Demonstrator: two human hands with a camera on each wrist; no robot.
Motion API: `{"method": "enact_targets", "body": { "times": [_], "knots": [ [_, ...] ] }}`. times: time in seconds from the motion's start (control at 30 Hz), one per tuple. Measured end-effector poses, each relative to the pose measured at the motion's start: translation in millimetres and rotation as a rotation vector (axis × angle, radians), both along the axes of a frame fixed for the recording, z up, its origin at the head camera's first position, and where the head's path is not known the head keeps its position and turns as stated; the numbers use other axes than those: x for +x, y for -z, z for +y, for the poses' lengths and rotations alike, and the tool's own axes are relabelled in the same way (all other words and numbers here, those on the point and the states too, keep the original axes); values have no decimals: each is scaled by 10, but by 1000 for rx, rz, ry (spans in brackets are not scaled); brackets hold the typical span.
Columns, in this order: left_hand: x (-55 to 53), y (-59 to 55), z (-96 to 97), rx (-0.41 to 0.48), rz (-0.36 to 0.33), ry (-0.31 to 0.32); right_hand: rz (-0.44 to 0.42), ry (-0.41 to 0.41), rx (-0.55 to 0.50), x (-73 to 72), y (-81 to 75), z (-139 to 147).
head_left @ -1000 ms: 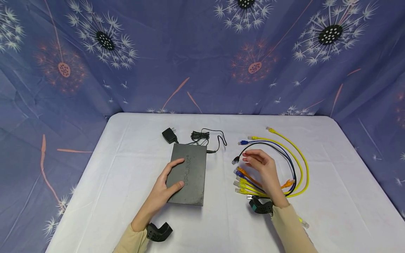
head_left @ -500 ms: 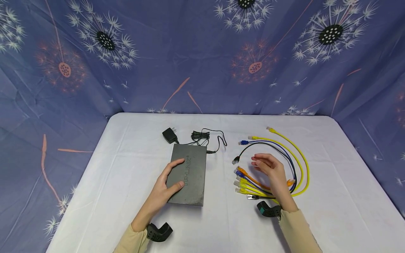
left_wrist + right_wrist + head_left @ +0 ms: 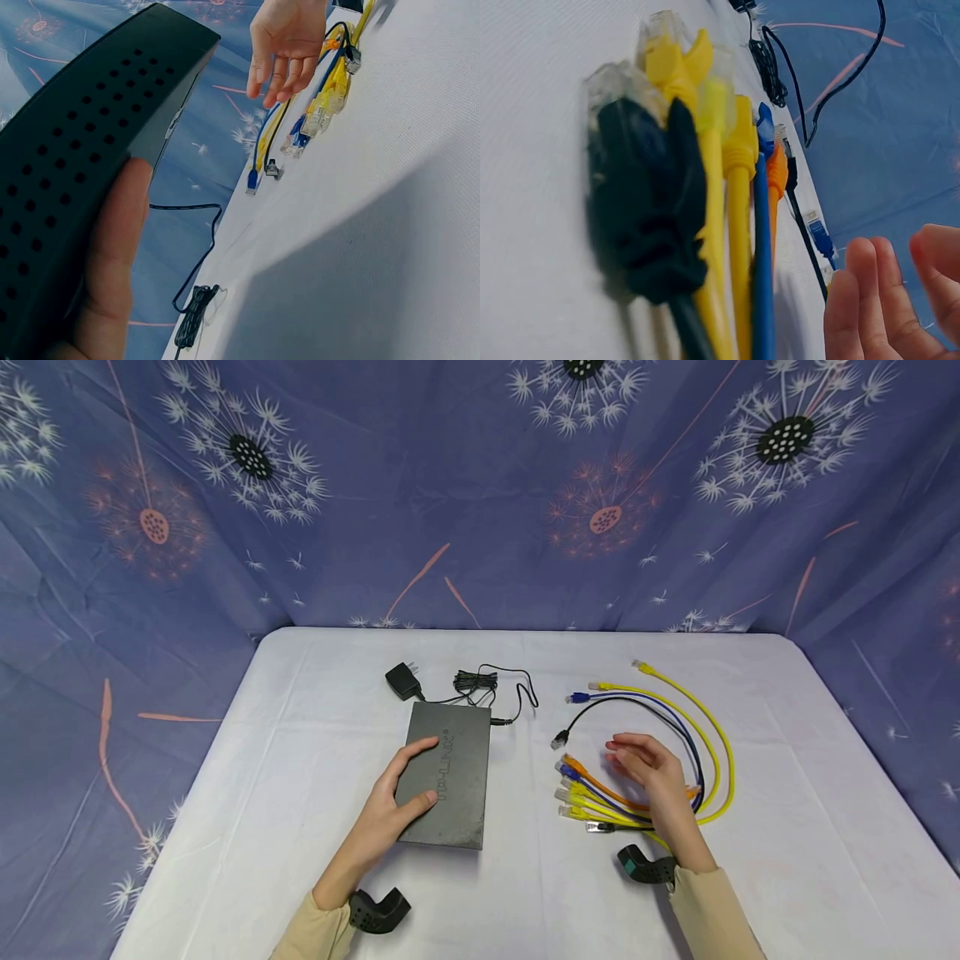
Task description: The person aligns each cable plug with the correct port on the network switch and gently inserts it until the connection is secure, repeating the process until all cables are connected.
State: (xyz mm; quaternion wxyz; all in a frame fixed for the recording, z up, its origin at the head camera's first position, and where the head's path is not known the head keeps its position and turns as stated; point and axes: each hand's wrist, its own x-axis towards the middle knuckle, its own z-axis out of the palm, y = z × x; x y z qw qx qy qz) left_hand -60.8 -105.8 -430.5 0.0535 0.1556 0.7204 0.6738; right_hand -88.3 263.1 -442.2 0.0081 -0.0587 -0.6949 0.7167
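Observation:
My left hand [image 3: 378,814] grips the left side of a dark grey TP-LINK network switch [image 3: 461,793], thumb and a finger on its top face; the rest of that hand is hidden. In the left wrist view, the switch's vented side [image 3: 67,142] fills the left, with a shadow on the cloth below. My right hand [image 3: 660,777] hovers over a bundle of network cables, fingers loosely bent, holding nothing. Yellow [image 3: 726,739], blue [image 3: 581,697], orange [image 3: 577,767] and black [image 3: 561,738] cable parts show. Close in the right wrist view sits a black plug [image 3: 645,195].
A black power adapter [image 3: 403,681] and its bundled cord [image 3: 474,682] lie behind the switch, with the cord's plug [image 3: 501,722] at the switch's right side. Everything is on a white-covered table [image 3: 300,760], before a blue dandelion-patterned cloth [image 3: 465,485].
My right hand has drawn to the right and slightly toward me over the cables, uncovering more of them. My left hand and the switch hold still.

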Motion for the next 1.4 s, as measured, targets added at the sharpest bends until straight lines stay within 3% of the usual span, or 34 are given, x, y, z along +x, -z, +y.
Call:
{"method": "enact_targets", "body": {
  "times": [0.37,0.8,1.4],
  "knots": [
    [1,9,8,16,13,2,-66,-69,85,85,82,10],
    [0,18,4,10,21,7,-57,-127,307,90,83,-113],
    [-2,49,23,0,39,20,-79,-121,275,87,59,-128]
  ]
}}
